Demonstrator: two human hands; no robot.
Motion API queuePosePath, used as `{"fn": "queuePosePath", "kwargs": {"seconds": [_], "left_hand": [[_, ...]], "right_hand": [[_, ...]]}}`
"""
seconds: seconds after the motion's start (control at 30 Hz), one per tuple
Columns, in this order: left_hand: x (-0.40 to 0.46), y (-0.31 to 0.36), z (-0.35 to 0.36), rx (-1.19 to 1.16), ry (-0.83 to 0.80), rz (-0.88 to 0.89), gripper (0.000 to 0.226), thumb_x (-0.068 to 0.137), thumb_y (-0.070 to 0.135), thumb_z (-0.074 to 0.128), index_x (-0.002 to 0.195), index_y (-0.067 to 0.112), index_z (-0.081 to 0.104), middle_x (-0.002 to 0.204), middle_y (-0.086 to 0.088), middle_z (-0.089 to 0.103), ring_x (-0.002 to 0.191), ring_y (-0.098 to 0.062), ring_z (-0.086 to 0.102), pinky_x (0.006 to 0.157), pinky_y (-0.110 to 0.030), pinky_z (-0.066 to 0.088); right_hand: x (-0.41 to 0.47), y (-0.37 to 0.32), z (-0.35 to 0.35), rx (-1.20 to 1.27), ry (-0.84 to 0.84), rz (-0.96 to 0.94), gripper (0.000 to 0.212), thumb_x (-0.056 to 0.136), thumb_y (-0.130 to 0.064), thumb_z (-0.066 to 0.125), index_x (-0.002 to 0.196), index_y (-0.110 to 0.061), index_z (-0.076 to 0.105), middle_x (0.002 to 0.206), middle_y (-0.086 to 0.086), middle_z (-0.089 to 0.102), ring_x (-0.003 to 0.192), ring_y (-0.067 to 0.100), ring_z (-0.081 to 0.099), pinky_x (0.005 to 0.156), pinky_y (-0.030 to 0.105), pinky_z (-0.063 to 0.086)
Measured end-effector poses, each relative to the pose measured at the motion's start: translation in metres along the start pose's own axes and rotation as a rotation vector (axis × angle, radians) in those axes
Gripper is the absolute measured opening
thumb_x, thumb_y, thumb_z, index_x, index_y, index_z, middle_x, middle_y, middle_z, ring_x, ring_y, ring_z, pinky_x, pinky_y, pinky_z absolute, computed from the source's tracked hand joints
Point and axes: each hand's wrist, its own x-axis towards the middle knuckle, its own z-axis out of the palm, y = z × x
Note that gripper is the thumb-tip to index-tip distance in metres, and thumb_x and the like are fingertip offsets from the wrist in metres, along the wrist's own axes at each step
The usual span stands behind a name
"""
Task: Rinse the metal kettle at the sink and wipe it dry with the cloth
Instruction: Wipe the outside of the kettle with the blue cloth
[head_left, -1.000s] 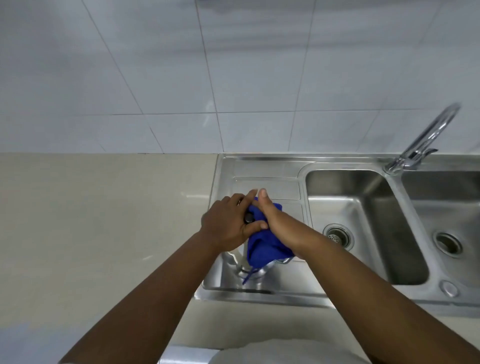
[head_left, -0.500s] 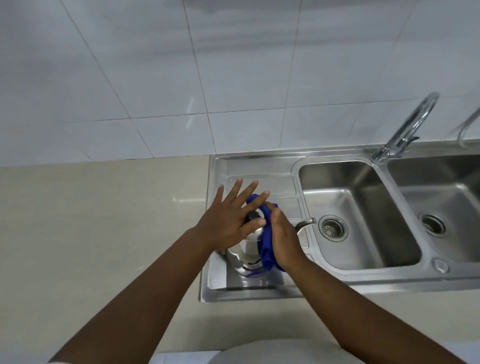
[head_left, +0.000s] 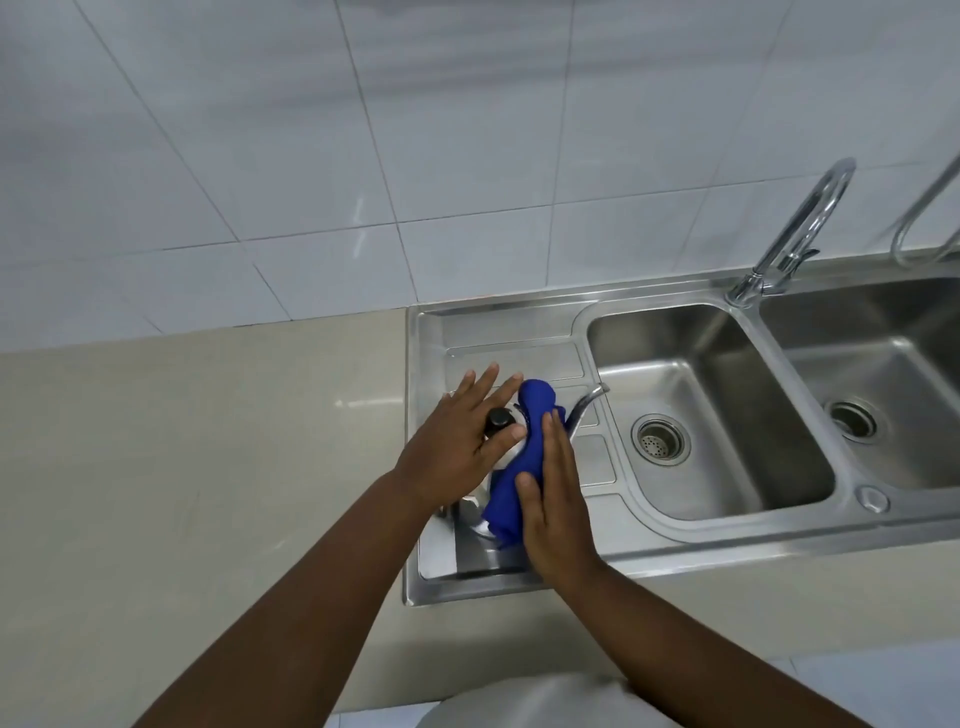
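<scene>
The metal kettle (head_left: 586, 402) stands upright on the steel drainboard (head_left: 519, 353) left of the basins, its thin spout pointing right. My left hand (head_left: 457, 447) lies flat on its top with fingers spread, around the black lid knob (head_left: 497, 418). My right hand (head_left: 556, 499) presses a blue cloth (head_left: 511, 486) against the kettle's right side. The cloth and both hands hide most of the kettle's body.
Two steel basins (head_left: 727, 374) with drains lie to the right, a curved tap (head_left: 800, 234) behind them and a second tap at the right edge. A beige countertop (head_left: 182, 467) stretches left. White wall tiles rise behind.
My right hand has slid the blue cloth down the kettle's right side toward me. My left hand stays spread on the lid. The camera has tilted slightly.
</scene>
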Motion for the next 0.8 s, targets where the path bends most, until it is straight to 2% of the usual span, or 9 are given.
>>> {"fn": "queuePosePath", "kwargs": {"seconds": [0.17, 0.27, 0.33, 0.4, 0.53, 0.6, 0.67, 0.73, 0.8], "left_hand": [[0.003, -0.001, 0.003, 0.047, 0.077, -0.043, 0.058, 0.094, 0.06, 0.031, 0.148, 0.045, 0.016, 0.162, 0.009, 0.01, 0.15, -0.013, 0.001, 0.122, -0.048, 0.012], [0.003, -0.004, 0.001, 0.063, 0.083, -0.043, 0.06, 0.091, 0.064, 0.029, 0.147, 0.046, 0.016, 0.162, 0.009, 0.01, 0.15, -0.013, 0.001, 0.122, -0.046, 0.011], [0.004, -0.005, 0.0, 0.078, 0.081, -0.038, 0.061, 0.091, 0.066, 0.027, 0.147, 0.046, 0.016, 0.162, 0.008, 0.01, 0.15, -0.013, 0.001, 0.122, -0.046, 0.011], [0.004, -0.005, -0.001, 0.087, 0.085, -0.033, 0.063, 0.09, 0.068, 0.026, 0.147, 0.046, 0.015, 0.162, 0.008, 0.011, 0.15, -0.014, 0.001, 0.121, -0.046, 0.012], [0.005, -0.006, -0.002, 0.118, 0.084, -0.018, 0.064, 0.089, 0.069, 0.024, 0.148, 0.045, 0.016, 0.162, 0.008, 0.012, 0.15, -0.014, 0.002, 0.121, -0.046, 0.013], [0.006, -0.005, -0.004, 0.131, 0.077, -0.005, 0.065, 0.088, 0.07, 0.023, 0.148, 0.045, 0.016, 0.162, 0.008, 0.012, 0.15, -0.014, 0.002, 0.121, -0.046, 0.014], [0.007, -0.005, -0.005, 0.139, 0.066, 0.008, 0.064, 0.089, 0.069, 0.022, 0.148, 0.045, 0.016, 0.162, 0.007, 0.012, 0.15, -0.014, 0.002, 0.121, -0.047, 0.014], [0.009, -0.006, -0.006, 0.139, 0.052, 0.022, 0.062, 0.09, 0.068, 0.025, 0.147, 0.046, 0.016, 0.162, 0.008, 0.012, 0.15, -0.013, 0.002, 0.121, -0.047, 0.015], [0.011, -0.007, -0.008, 0.14, 0.036, 0.038, 0.061, 0.09, 0.066, 0.027, 0.147, 0.047, 0.016, 0.162, 0.008, 0.013, 0.15, -0.012, 0.002, 0.121, -0.048, 0.016]], "right_hand": [[-0.01, 0.01, 0.005, -0.051, -0.015, 0.031, 0.062, 0.103, -0.033, 0.038, 0.147, -0.054, 0.001, 0.164, -0.014, 0.01, 0.148, -0.005, 0.013, 0.113, 0.003, 0.017], [-0.02, 0.024, -0.01, -0.125, -0.052, 0.065, 0.061, 0.102, -0.017, 0.044, 0.15, -0.039, 0.014, 0.161, -0.01, 0.021, 0.142, -0.002, 0.025, 0.107, -0.003, 0.018], [-0.022, 0.034, -0.025, -0.144, -0.122, 0.057, 0.06, 0.1, -0.007, 0.047, 0.15, -0.031, 0.022, 0.158, -0.011, 0.022, 0.143, 0.0, 0.025, 0.114, 0.005, 0.02], [-0.024, 0.048, -0.04, -0.304, -0.193, -0.015, 0.071, 0.091, 0.002, 0.06, 0.151, -0.017, 0.028, 0.157, -0.004, 0.02, 0.144, 0.01, 0.025, 0.119, 0.026, 0.025], [-0.023, 0.089, -0.062, -0.699, -0.398, -0.005, 0.114, 0.049, -0.009, 0.095, 0.146, -0.013, 0.036, 0.152, 0.01, 0.039, 0.138, 0.035, 0.039, 0.101, 0.041, 0.043], [-0.016, 0.102, -0.064, -0.878, -0.445, 0.067, 0.114, 0.036, -0.024, 0.1, 0.138, -0.015, 0.049, 0.139, 0.011, 0.059, 0.126, 0.039, 0.056, 0.089, 0.042, 0.055], [-0.007, 0.101, -0.06, -0.975, -0.447, 0.047, 0.087, 0.063, -0.035, 0.088, 0.139, -0.018, 0.051, 0.143, 0.012, 0.057, 0.131, 0.041, 0.052, 0.096, 0.05, 0.05], [0.002, 0.101, -0.055, -0.967, -0.451, 0.02, 0.066, 0.092, -0.042, 0.048, 0.152, -0.024, 0.028, 0.162, 0.009, 0.026, 0.148, 0.039, 0.024, 0.114, 0.055, 0.029], [0.011, 0.101, -0.051, -0.967, -0.502, 0.042, 0.07, 0.091, -0.05, 0.014, 0.155, -0.026, 0.007, 0.166, 0.005, -0.003, 0.153, 0.034, -0.001, 0.121, 0.052, 0.011]]}}
